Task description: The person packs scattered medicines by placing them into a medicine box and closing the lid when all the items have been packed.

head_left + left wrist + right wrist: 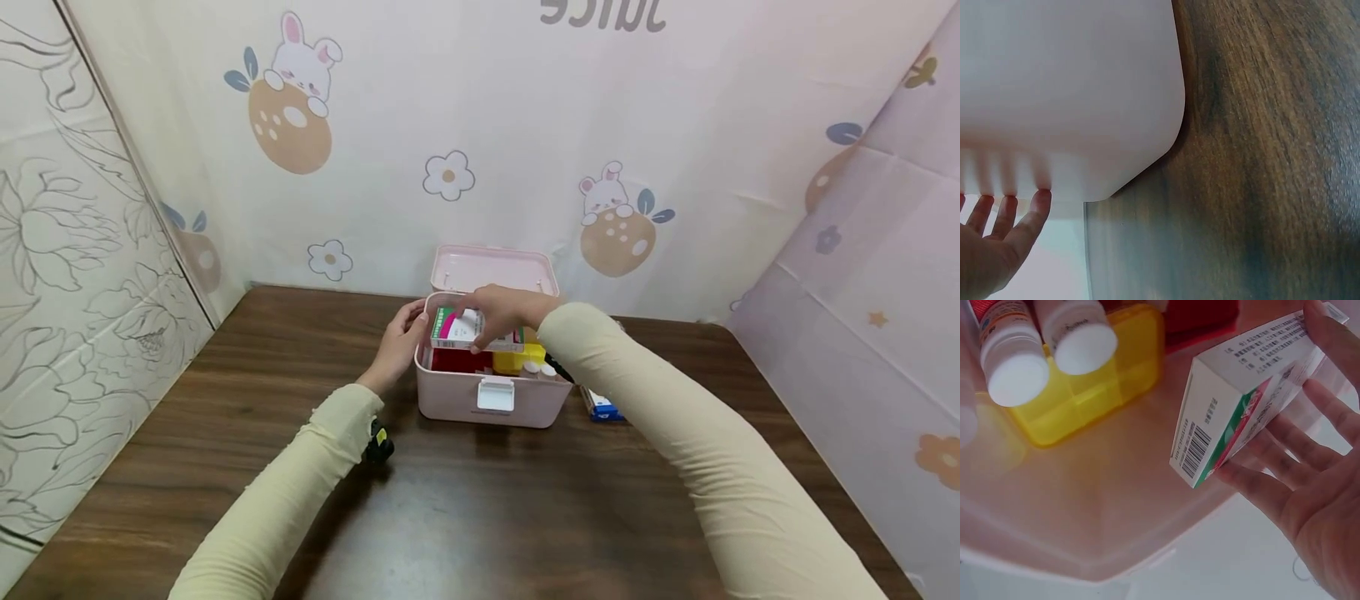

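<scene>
A pink storage case (450,398) stands on the table with its lid (495,265) raised at the back. Above the case's opening, my right hand (501,312) grips a white medicine box (450,333) with green and magenta markings. In the right wrist view the medicine box (1216,419) is tilted, thumb on one face and fingers on another. My left hand (399,346) touches the left side of the case; the left wrist view shows its fingertips against the outer wall (1085,94). Inside lie a yellow translucent container (1097,387), a red item (1200,322) and white-capped bottles (1016,375).
To the right of the case, a blue and white box (603,408) is partly hidden by my right forearm. The brown wooden table (480,508) extends in front. A patterned curtain (450,100) hangs close behind the case.
</scene>
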`<move>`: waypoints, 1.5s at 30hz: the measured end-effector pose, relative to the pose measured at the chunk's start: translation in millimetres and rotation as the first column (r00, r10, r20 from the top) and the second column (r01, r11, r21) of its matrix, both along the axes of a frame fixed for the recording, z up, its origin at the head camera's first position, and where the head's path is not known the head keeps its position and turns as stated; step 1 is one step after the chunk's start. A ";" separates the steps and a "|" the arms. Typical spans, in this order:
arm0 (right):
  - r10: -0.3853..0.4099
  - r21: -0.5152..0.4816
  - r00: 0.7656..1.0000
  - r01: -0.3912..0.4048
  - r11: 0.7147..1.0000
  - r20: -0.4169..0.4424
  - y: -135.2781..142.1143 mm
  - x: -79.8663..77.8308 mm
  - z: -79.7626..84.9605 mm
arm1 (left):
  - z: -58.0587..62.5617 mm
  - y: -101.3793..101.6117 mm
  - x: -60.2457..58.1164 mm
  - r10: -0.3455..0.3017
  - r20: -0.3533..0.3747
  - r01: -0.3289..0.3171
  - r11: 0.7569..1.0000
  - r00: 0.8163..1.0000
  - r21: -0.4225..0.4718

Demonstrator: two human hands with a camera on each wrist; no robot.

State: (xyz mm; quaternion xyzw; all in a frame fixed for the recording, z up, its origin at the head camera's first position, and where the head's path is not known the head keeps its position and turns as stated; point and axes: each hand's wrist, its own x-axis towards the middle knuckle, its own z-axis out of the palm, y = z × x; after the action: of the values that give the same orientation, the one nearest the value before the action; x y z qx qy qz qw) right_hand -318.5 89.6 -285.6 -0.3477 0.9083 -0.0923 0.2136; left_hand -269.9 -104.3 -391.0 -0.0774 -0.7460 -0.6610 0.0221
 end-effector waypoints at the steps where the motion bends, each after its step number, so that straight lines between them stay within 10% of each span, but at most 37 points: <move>1: 0.013 -0.003 1.000 -0.013 1.000 0.008 -0.6 -0.2 -1.9 | 0.1 0.2 0.5 0.001 -0.003 -0.001 1.000 1.000 0.004; 45: 0.190 0.273 0.976 -0.154 0.950 -0.109 -30.2 -14.7 -47.2 | -4.9 0.6 -3.1 0.015 -0.034 -0.014 1.000 0.999 0.002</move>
State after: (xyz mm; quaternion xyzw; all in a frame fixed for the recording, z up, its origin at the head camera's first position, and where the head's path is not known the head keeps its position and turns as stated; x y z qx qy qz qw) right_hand -333.2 59.4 -332.7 -0.3997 0.8909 0.0715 0.2037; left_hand -273.0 -103.8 -395.9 -0.0831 -0.7456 -0.6601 0.0395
